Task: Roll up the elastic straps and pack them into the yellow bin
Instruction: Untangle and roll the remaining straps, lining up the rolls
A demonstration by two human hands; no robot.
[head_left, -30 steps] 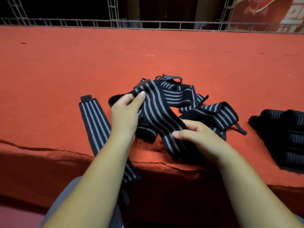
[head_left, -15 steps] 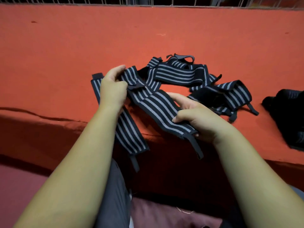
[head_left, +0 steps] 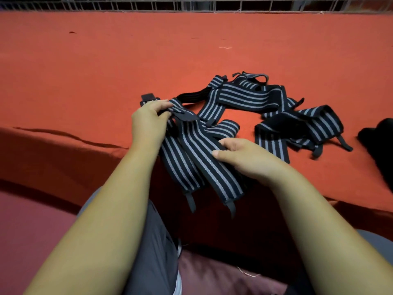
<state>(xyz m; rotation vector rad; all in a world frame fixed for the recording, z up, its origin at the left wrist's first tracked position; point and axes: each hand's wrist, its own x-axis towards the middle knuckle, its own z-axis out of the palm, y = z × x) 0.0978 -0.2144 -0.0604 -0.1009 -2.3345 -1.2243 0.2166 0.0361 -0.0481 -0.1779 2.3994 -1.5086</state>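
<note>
Black strap [head_left: 197, 150] with grey stripes, held flat between both hands.
Left hand [head_left: 148, 122] pinches its upper end and right hand [head_left: 244, 158] grips its middle; the lower end hangs over the red table [head_left: 106, 60] edge, near a tangled pile [head_left: 255, 96].

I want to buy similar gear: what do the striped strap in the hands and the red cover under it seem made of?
The striped strap looks like woven elastic fabric, matte: a fine weave shows along its stripes, and it droops limply over the edge. The red cover looks like felt or thin carpet, matte and fuzzy, with a soft crease; which, I cannot tell.
</note>
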